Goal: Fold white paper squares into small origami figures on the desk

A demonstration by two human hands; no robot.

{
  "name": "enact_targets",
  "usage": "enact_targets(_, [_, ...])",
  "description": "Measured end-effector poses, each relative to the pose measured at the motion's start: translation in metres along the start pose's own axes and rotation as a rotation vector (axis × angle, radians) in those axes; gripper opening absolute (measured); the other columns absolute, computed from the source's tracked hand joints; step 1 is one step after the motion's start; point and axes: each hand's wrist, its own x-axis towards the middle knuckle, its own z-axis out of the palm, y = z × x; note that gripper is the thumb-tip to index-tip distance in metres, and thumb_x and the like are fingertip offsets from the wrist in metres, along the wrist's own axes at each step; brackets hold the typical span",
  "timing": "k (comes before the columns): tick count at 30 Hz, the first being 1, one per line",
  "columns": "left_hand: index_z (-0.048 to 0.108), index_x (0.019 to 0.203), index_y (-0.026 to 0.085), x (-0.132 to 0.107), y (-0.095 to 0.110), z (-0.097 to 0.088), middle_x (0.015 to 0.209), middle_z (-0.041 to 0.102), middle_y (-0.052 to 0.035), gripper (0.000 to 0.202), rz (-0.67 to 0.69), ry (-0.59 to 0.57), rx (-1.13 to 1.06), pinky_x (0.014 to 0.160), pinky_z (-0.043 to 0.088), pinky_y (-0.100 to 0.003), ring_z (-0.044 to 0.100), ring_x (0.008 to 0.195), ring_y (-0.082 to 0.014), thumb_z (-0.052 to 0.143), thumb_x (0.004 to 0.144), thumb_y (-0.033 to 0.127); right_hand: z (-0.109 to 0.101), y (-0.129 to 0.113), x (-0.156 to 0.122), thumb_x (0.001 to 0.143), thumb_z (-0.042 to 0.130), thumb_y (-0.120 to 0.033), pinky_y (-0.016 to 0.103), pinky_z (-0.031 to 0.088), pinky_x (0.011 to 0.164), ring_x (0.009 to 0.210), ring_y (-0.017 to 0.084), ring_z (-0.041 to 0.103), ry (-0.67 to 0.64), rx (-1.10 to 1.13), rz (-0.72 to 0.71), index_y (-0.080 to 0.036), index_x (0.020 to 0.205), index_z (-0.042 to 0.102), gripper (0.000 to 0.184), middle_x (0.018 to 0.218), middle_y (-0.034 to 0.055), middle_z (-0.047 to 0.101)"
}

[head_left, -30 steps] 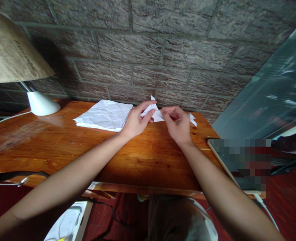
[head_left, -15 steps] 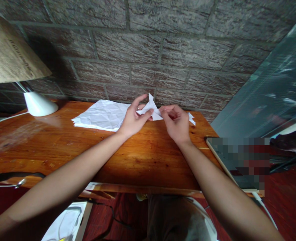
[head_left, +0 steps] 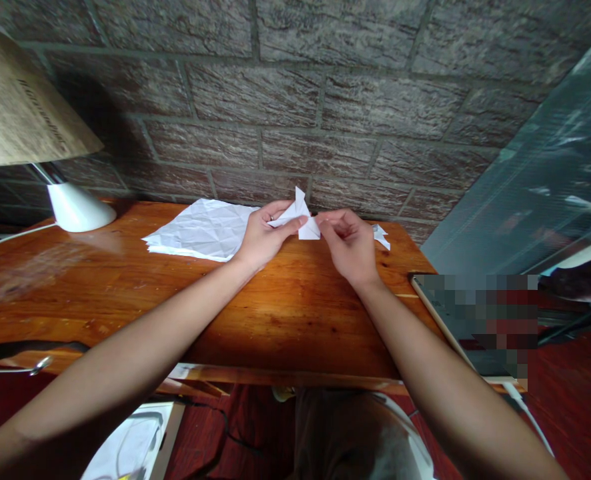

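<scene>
Between my hands, above the back of the wooden desk, is a white folded paper piece (head_left: 309,229) with pointed flaps, one of them sticking up. My left hand (head_left: 267,235) grips its left side, thumb lying across the front and the other fingers behind. The fingertips of my right hand (head_left: 348,241) pinch the right edge of the paper. Beside my left hand lies a stack of creased white sheets (head_left: 203,230). A second small folded paper (head_left: 382,237) rests on the desk just past my right hand, which covers part of it.
A lamp with a white base (head_left: 80,208) and a paper shade (head_left: 25,107) stands at the left. A tablet-like device (head_left: 455,320), partly pixelated, lies at the desk's right edge. Behind the desk (head_left: 295,320) rises a brick wall (head_left: 295,100).
My left hand has shifted slightly left, and its raised index finger has come down behind the paper. The folded paper has turned a little; my right hand keeps its pinch.
</scene>
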Motion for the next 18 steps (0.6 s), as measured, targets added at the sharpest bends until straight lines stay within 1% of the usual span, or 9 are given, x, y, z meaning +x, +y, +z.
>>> enact_targets(5, [0.074, 0.096, 0.019, 0.0018, -0.0030, -0.0013, 0.100, 0.079, -0.0046, 0.040, -0.042, -0.012, -0.037, 0.086, 0.058, -0.037, 0.073, 0.092, -0.0216, 0.088, 0.066, 0.043, 0.0011, 0.0031, 0.0002, 0.086, 0.072, -0.046, 0.034, 0.058, 0.082, 0.082, 0.018, 0.073, -0.013, 0.030, 0.007, -0.022, 0.091, 0.070, 0.024, 0.088, 0.0027, 0.077])
enact_targets(11, [0.075, 0.093, 0.019, 0.0028, -0.0047, -0.0025, 0.098, 0.079, -0.0042, 0.039, -0.057, -0.019, -0.088, 0.090, 0.057, -0.038, 0.072, 0.089, -0.0203, 0.089, 0.065, 0.041, 0.0020, 0.0014, -0.0004, 0.084, 0.074, -0.046, 0.036, 0.059, 0.086, 0.086, 0.019, 0.074, -0.018, 0.059, 0.039, -0.023, 0.091, 0.070, 0.025, 0.090, 0.0030, 0.078])
enact_targets(14, [0.074, 0.092, 0.019, 0.0029, -0.0044, -0.0018, 0.095, 0.079, -0.0032, 0.037, -0.049, 0.001, -0.112, 0.090, 0.056, -0.038, 0.072, 0.087, -0.0189, 0.089, 0.065, 0.039, 0.0020, 0.0006, 0.0000, 0.082, 0.076, -0.044, 0.035, 0.059, 0.085, 0.084, 0.019, 0.074, -0.036, 0.082, 0.059, -0.023, 0.096, 0.071, 0.026, 0.091, 0.0025, 0.079])
enact_targets(18, [0.074, 0.091, 0.019, 0.0035, -0.0042, -0.0022, 0.096, 0.079, -0.0035, 0.037, -0.036, 0.018, -0.095, 0.089, 0.056, -0.038, 0.072, 0.088, -0.0196, 0.088, 0.065, 0.041, 0.0011, 0.0010, 0.0006, 0.079, 0.078, -0.046, 0.034, 0.060, 0.082, 0.083, 0.018, 0.073, -0.076, 0.100, 0.093, -0.024, 0.104, 0.072, 0.034, 0.092, 0.0013, 0.079])
